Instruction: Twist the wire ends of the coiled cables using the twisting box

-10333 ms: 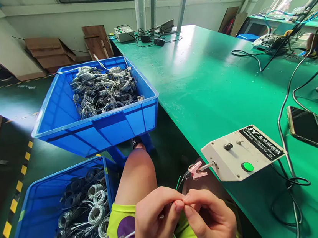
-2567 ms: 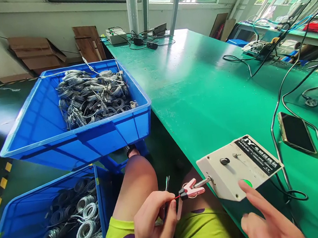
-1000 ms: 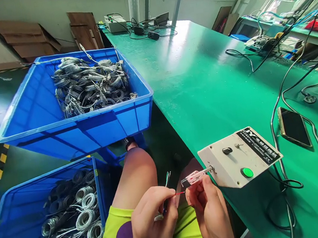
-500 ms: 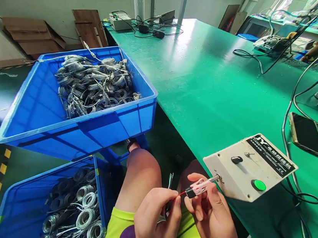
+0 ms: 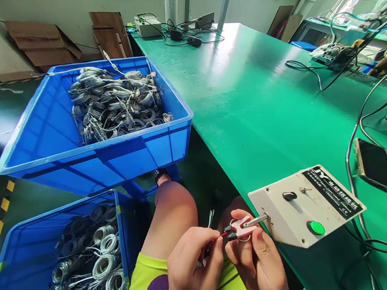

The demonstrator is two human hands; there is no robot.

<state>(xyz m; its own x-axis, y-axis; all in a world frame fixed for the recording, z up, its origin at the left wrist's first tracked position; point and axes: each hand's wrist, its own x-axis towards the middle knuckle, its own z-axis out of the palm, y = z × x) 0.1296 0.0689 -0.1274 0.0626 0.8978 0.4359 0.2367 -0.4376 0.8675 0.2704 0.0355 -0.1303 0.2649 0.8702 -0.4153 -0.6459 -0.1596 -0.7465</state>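
My left hand (image 5: 196, 267) pinches a cable whose red wire (image 5: 224, 234) runs to the black tips of a pink clip (image 5: 243, 228). Thin white and green wire ends (image 5: 211, 217) stick up behind my left fingers. The clip sits on the metal shaft (image 5: 259, 219) of a beige machine (image 5: 293, 212) that has a black knob and a green button. Around the clip's lower side and far end are the fingers of my right hand (image 5: 261, 263), closed on it. The clip's two black tips stand apart.
A blue bin (image 5: 137, 147) of coiled cables (image 5: 113, 98) stands left of the green table (image 5: 245, 110). Another blue bin (image 5: 60, 210) with cable coils is at lower left. A phone (image 5: 376, 165) and black cables lie right of the machine.
The pink clip has turned on the shaft, and both black tips now show, spread apart. Both hands remain near the same place, with my left hand slightly further right.
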